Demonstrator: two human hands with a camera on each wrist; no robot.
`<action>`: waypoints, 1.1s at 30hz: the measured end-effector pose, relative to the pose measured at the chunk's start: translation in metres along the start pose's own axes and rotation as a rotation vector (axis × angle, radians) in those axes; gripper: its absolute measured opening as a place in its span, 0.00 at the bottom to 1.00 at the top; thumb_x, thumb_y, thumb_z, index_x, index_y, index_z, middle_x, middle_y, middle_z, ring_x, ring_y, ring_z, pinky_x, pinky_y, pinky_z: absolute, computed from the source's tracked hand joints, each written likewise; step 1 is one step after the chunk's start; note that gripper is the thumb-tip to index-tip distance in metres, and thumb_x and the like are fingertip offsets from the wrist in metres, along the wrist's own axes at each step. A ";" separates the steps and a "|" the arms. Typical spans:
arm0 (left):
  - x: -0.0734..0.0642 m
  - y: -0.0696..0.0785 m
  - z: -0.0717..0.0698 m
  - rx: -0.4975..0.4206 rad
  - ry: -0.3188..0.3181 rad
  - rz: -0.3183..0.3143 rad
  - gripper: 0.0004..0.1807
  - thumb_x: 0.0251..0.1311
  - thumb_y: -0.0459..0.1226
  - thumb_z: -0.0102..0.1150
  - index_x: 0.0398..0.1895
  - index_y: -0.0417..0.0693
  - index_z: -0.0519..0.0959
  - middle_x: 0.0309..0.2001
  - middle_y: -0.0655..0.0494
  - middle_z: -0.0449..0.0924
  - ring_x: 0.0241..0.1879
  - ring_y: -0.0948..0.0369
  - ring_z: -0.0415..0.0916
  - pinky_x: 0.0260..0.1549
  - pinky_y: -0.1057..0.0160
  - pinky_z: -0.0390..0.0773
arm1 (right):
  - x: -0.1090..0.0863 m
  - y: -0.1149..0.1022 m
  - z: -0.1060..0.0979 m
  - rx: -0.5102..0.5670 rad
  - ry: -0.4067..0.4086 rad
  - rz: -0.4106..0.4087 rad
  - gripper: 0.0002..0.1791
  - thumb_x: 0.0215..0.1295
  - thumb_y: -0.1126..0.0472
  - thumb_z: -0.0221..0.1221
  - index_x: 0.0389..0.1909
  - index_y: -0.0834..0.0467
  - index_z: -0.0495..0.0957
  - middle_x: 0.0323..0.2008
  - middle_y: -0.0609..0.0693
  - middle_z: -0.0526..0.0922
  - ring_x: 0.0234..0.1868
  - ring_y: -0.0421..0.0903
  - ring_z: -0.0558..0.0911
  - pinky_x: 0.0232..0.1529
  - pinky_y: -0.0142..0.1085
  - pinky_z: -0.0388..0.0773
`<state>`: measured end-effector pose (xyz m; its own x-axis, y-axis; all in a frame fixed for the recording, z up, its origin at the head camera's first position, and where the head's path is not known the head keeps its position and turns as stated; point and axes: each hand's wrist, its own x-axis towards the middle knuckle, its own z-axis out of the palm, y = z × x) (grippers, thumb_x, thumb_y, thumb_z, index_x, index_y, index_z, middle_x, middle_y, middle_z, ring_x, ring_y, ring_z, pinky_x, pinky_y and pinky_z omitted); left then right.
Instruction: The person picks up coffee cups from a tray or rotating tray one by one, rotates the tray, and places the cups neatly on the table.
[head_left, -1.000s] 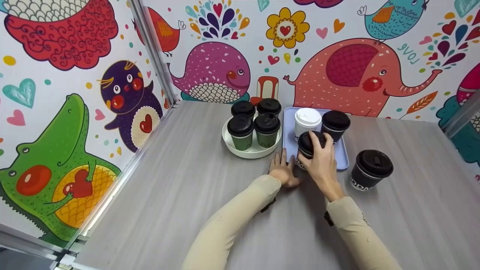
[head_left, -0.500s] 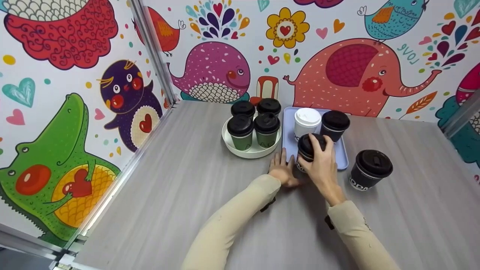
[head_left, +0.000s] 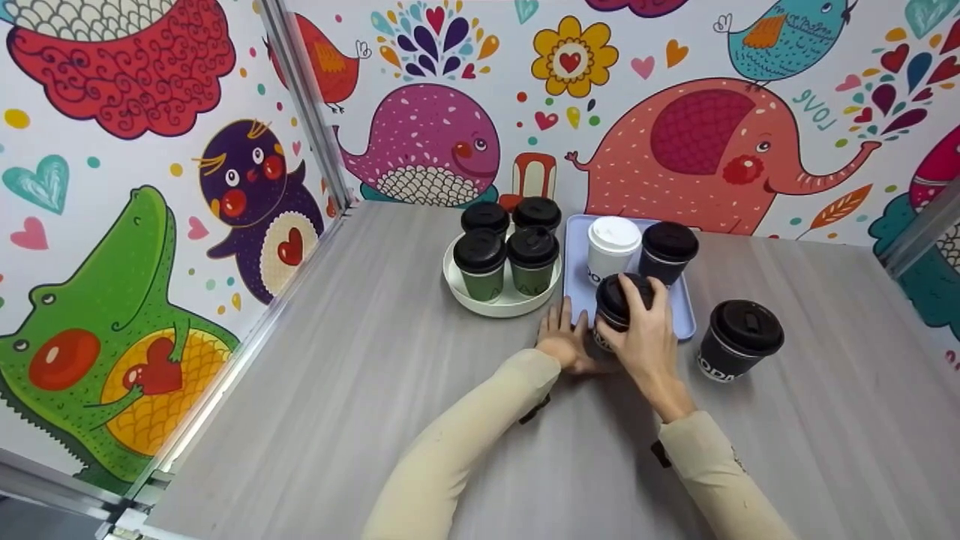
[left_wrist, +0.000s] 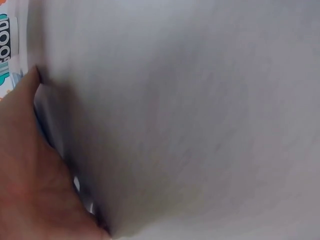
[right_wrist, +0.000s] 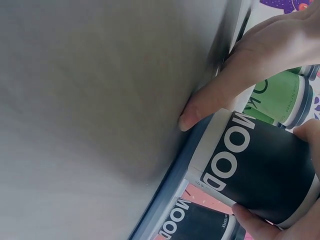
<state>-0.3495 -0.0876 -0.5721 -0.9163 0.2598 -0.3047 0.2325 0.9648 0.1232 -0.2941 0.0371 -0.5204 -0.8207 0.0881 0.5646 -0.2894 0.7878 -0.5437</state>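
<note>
In the head view my right hand (head_left: 651, 341) grips a black paper coffee cup (head_left: 613, 304) from above, fingers over its lid and round its side. The right wrist view shows this cup (right_wrist: 265, 170) upright at the front edge of a light-blue tray (head_left: 684, 319), its MOOD lettering facing the front. My left hand (head_left: 566, 341) rests at the tray's front left corner with its fingers straight, its thumb (right_wrist: 200, 107) along the front edge by the cup's base. Behind the held cup, a white-lidded cup (head_left: 613, 244) and another black cup (head_left: 667, 251) stand on the tray.
Left of the tray, a round white dish (head_left: 499, 309) holds several green cups (head_left: 482, 266) with black lids. One more black cup (head_left: 739, 341) stands on the grey table (head_left: 360, 360) at the tray's right. Patterned wall panels (head_left: 420, 142) close off the back and sides.
My right hand and the black cup have shifted slightly toward the tray's front edge, showing more of the white-lidded cup behind. My left hand stays at the tray's corner.
</note>
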 end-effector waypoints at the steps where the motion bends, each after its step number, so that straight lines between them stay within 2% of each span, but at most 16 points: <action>1: 0.000 0.000 0.000 0.003 0.002 0.001 0.63 0.54 0.74 0.59 0.86 0.64 0.41 0.86 0.50 0.25 0.86 0.49 0.32 0.84 0.55 0.42 | -0.001 0.000 0.000 0.000 0.005 -0.003 0.40 0.51 0.60 0.75 0.69 0.54 0.74 0.69 0.71 0.66 0.65 0.72 0.72 0.60 0.68 0.75; 13: 0.010 -0.003 0.002 0.019 -0.016 0.027 0.63 0.54 0.72 0.61 0.86 0.62 0.40 0.86 0.48 0.24 0.86 0.47 0.31 0.84 0.53 0.41 | -0.008 0.002 -0.001 0.010 0.073 -0.057 0.39 0.49 0.62 0.75 0.66 0.55 0.77 0.66 0.73 0.69 0.59 0.75 0.76 0.56 0.69 0.76; 22: 0.012 -0.002 0.000 -0.004 -0.057 0.002 0.62 0.57 0.66 0.64 0.86 0.64 0.38 0.86 0.50 0.20 0.86 0.49 0.28 0.85 0.54 0.38 | -0.013 0.000 -0.005 0.015 0.080 -0.075 0.38 0.48 0.63 0.75 0.65 0.56 0.77 0.65 0.74 0.69 0.58 0.77 0.76 0.57 0.69 0.75; 27: 0.011 -0.002 -0.001 -0.016 -0.052 0.010 0.59 0.60 0.62 0.64 0.86 0.64 0.39 0.86 0.50 0.21 0.86 0.49 0.29 0.85 0.54 0.39 | -0.016 -0.001 -0.008 0.023 0.080 -0.089 0.39 0.47 0.63 0.76 0.65 0.57 0.77 0.66 0.74 0.69 0.60 0.78 0.75 0.59 0.69 0.74; 33: 0.013 -0.003 0.000 -0.040 -0.065 0.015 0.59 0.59 0.61 0.64 0.86 0.64 0.38 0.85 0.50 0.20 0.86 0.48 0.26 0.85 0.54 0.37 | -0.021 0.000 -0.013 0.000 0.072 -0.094 0.39 0.48 0.61 0.76 0.66 0.55 0.77 0.66 0.74 0.69 0.59 0.76 0.76 0.56 0.69 0.76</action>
<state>-0.3616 -0.0869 -0.5760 -0.8894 0.2775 -0.3633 0.2317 0.9587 0.1650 -0.2706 0.0428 -0.5244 -0.7524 0.0575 0.6562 -0.3635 0.7945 -0.4864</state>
